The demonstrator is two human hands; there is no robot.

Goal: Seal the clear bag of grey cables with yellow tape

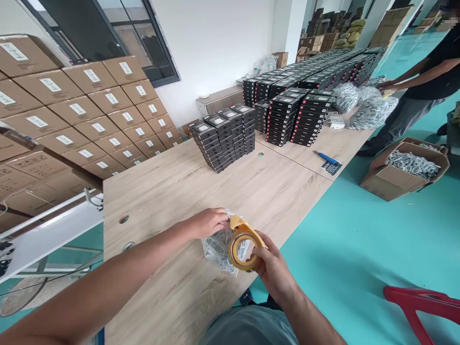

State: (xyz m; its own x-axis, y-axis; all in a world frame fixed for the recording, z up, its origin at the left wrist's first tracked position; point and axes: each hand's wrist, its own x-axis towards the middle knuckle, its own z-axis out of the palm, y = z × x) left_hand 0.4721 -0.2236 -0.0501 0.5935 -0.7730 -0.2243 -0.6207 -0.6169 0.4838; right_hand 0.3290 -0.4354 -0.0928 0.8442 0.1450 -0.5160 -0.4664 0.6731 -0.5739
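Observation:
A clear plastic bag (217,249) full of white coiled cables lies on the light wood table (161,201), near its front edge. My left hand (212,222) is closed on the top of the bag, its fingertips bunched at the plastic. In my right hand (270,258) is a yellow tape dispenser (239,249) with a roll of tape, held over the right side of the bag. The dispenser's front end is beside my left fingertips and covers part of the bag.
Stacks of black boxes (224,139) stand farther back. A blue-handled tool (326,157) lies near the right edge. Brown cartons (79,110) are piled left; an open carton (406,167) and red stool (424,302) are right. Another person (427,72) stands behind bagged cables (372,112).

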